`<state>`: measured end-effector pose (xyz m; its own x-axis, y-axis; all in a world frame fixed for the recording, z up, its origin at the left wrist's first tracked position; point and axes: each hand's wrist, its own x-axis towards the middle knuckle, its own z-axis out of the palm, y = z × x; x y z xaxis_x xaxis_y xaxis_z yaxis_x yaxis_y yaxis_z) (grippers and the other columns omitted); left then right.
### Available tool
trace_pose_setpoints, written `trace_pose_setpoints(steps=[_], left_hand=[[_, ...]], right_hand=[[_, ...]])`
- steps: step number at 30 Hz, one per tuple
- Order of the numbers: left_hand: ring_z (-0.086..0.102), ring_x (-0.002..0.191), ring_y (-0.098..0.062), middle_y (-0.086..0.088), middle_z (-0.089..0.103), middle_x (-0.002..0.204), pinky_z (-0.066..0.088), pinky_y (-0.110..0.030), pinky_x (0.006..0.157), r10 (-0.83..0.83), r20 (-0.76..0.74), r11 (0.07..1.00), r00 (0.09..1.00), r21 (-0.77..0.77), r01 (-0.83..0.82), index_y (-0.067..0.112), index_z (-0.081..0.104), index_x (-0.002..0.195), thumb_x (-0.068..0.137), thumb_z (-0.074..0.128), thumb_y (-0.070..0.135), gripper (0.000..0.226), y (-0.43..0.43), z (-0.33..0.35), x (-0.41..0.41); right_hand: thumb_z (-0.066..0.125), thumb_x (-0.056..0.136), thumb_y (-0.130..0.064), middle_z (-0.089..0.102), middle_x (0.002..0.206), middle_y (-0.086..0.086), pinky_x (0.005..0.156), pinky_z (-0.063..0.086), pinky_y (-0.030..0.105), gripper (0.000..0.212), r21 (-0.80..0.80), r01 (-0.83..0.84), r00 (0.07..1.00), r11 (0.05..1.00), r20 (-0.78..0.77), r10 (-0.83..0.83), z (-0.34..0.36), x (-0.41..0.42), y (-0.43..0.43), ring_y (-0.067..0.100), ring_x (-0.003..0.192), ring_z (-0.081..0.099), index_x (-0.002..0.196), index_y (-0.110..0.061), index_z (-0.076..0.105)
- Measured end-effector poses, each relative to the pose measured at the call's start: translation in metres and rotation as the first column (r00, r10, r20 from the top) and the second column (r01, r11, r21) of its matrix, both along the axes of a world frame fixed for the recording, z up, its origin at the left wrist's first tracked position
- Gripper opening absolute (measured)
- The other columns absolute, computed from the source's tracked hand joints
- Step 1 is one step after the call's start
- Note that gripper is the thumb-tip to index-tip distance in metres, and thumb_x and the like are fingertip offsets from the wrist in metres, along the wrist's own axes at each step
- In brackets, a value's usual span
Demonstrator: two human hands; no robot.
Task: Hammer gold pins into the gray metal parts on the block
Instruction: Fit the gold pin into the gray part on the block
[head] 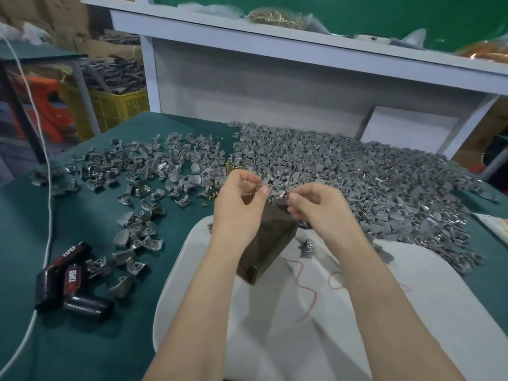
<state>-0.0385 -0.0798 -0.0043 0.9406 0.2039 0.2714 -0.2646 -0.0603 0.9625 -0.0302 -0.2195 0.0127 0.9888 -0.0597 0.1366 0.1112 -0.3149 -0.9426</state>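
**Pinning bench, mid-frame**

Cloth, lower centre, bears block, centre. Over its far end: left hand pinches a gray part; right hand, fingers curled close, contents unclear. Pins loose beyond; heap, upper right.

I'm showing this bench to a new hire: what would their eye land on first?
The huge heap of gray metal parts covering the right side of the green table, with a thinner scatter on the left. At centre, the left hand and right hand pinch small pieces above the dark block on a white cloth.
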Motion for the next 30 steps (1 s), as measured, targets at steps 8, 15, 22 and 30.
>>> trace_pose_setpoints(steps=[8,15,22,30], left_hand=[[0.065,0.091,-0.013,0.004,0.068,0.090,0.050,-0.027,0.087,-0.041,-0.067,0.902,0.997,0.426,0.066,0.025,0.059,0.081,0.085,0.066,0.009,0.018,-0.003,-0.007,0.000],[0.053,0.109,-0.020,0.010,0.058,0.105,0.030,-0.037,0.085,0.168,-0.088,0.688,0.982,0.724,-0.053,0.036,0.053,0.078,0.085,0.066,0.031,0.015,0.003,-0.008,0.000],[0.051,0.110,-0.023,0.006,0.061,0.107,0.026,-0.035,0.084,0.167,-0.135,0.676,0.977,0.737,-0.013,0.035,0.055,0.080,0.085,0.063,0.031,0.010,0.003,-0.008,-0.002],[0.050,0.111,-0.023,0.007,0.061,0.108,0.022,-0.034,0.082,0.182,-0.149,0.654,0.972,0.756,-0.006,0.036,0.055,0.079,0.086,0.061,0.031,0.011,0.002,-0.007,-0.002]], right_hand=[[0.059,0.086,0.005,0.068,0.075,0.008,0.068,0.057,0.024,0.016,0.148,0.042,0.998,0.988,0.048,-0.050,-0.021,-0.005,0.005,0.016,0.069,0.066,0.079,-0.009,0.063],[0.062,0.084,-0.005,0.066,0.078,-0.003,0.085,0.052,0.040,0.025,-0.238,0.136,0.982,0.962,0.161,-0.099,-0.028,-0.005,0.007,0.018,0.082,0.064,0.074,-0.028,0.059],[0.068,0.083,-0.018,0.065,0.084,-0.003,0.067,0.038,0.012,0.006,-0.444,0.043,0.993,0.895,0.122,0.012,-0.021,-0.014,0.002,-0.002,0.065,0.050,0.087,-0.022,0.070],[0.062,0.087,-0.020,0.059,0.086,-0.002,0.061,0.031,0.019,0.005,-0.628,-0.019,0.998,0.778,0.033,0.051,-0.016,-0.019,0.002,0.005,0.068,0.049,0.083,-0.021,0.063]])
